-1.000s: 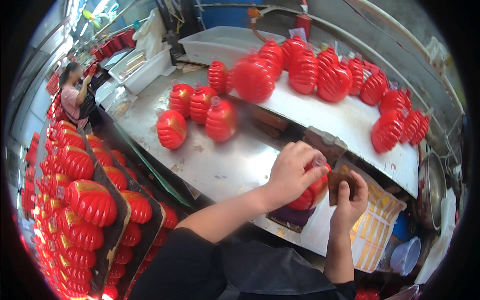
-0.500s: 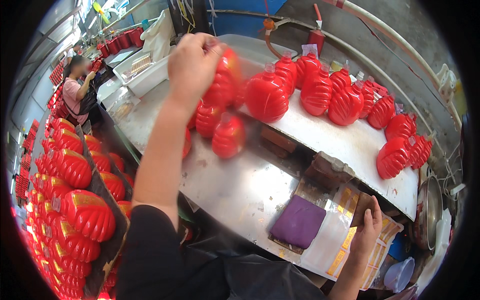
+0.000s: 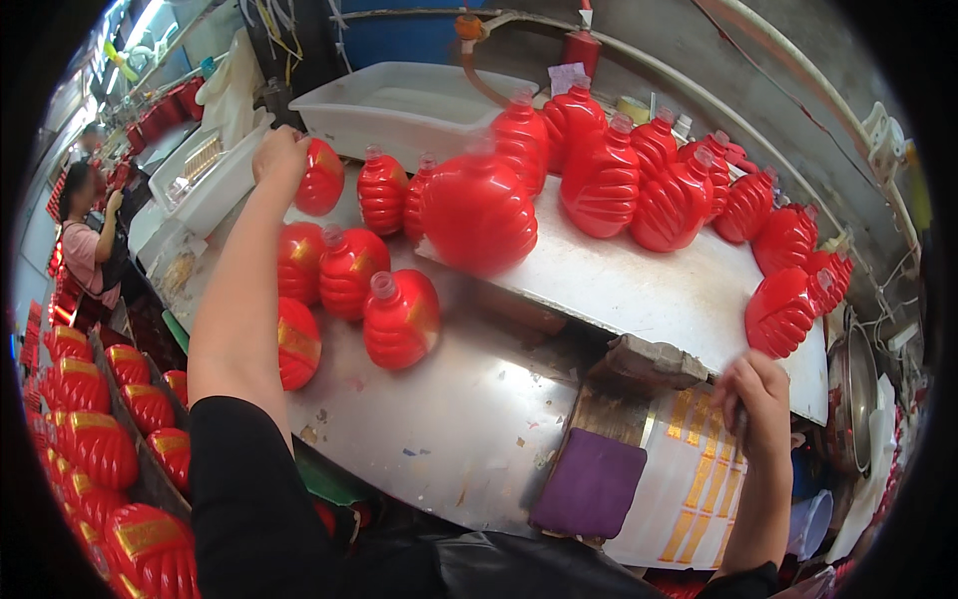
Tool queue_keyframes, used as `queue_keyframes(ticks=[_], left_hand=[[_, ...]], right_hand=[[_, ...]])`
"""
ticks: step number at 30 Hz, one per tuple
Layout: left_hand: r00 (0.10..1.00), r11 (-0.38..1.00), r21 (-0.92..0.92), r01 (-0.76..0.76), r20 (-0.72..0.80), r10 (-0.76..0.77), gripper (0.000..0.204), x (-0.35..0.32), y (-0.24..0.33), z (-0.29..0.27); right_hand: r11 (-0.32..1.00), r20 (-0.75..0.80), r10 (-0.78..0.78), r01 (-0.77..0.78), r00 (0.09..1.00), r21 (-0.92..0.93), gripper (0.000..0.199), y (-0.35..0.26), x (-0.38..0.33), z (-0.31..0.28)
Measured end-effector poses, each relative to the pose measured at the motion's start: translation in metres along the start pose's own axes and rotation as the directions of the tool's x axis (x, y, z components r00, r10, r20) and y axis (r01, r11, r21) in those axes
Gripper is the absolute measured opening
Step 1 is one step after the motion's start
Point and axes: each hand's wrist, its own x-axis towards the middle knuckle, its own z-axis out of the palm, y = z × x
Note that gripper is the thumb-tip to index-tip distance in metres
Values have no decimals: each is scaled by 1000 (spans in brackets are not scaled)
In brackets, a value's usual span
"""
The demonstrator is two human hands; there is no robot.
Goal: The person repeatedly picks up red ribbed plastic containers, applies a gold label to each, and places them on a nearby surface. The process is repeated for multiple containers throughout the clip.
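Note:
My left hand (image 3: 281,155), at the far left of the metal table, is closed at the neck of a red ribbed plastic bottle (image 3: 321,180); the neck is hidden by my fingers. More red bottles (image 3: 401,319) stand beside it, some with a gold label on the side. My right hand (image 3: 755,399) is closed above a sheet of gold labels (image 3: 704,474). A thin brown flat piece (image 3: 739,423) shows edge-on at its fingers, mostly hidden. Left of the sheet lies a folded purple cloth (image 3: 591,483).
Several red bottles (image 3: 671,205) stand on a raised white board (image 3: 609,290). A dark block (image 3: 654,361) sits at its front edge. Behind is a translucent plastic tub (image 3: 399,100). Labelled bottles (image 3: 95,449) fill racks at the left; a person (image 3: 88,245) stands beyond.
My left hand has carried the bottle left and down to the other bottles. My right hand has come up off the label sheet, its fingers more curled. The view has shifted.

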Motion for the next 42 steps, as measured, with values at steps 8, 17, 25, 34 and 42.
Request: queue_keyframes(ticks=[8,17,25,34,42], left_hand=[[973,996,86,9,227,-28,34,3,-6,41],[993,992,-91,-84,-86,76,36,-24,43,-1],[916,360,-913,-193,-37,400,48,-96,206,-30],[891,239,-950,202,279,359,38,-87,261,3],[991,456,-884,-105,-54,124,38,-122,248,-10]], right_hand=[[389,242,-804,788,543,-478,64,-128,107,143],[343,378,-600,654,705,-675,41,-185,126,191],[821,111,-489,500,865,-276,24,-109,67,71],[974,-756,-115,221,645,40,21,18,-96,-207],[984,-927,-145,147,347,-99,25,146,-100,-376]])
